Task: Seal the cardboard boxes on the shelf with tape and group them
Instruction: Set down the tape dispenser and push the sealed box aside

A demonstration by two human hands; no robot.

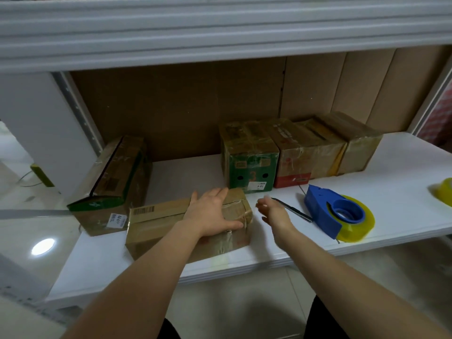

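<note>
White shelf board [367, 216]: taped brown box [156, 226] at my front edge, green-ended box [110, 187] toward the left end, row of four boxes [293, 152] along the back, blue tape dispenser [337, 211] front right, yellow tape roll [444, 192] at the right end.

6 boxes [188, 226], 2 tape rolls [354, 216]

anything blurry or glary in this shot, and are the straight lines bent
Head view: the right hand is smeared by motion blur, while the left hand flat on the taped box looks sharper; a bright lamp reflection glares off the glossy floor at lower left; the upper shelf edge and the shelf board bow from wide-angle distortion.
</note>
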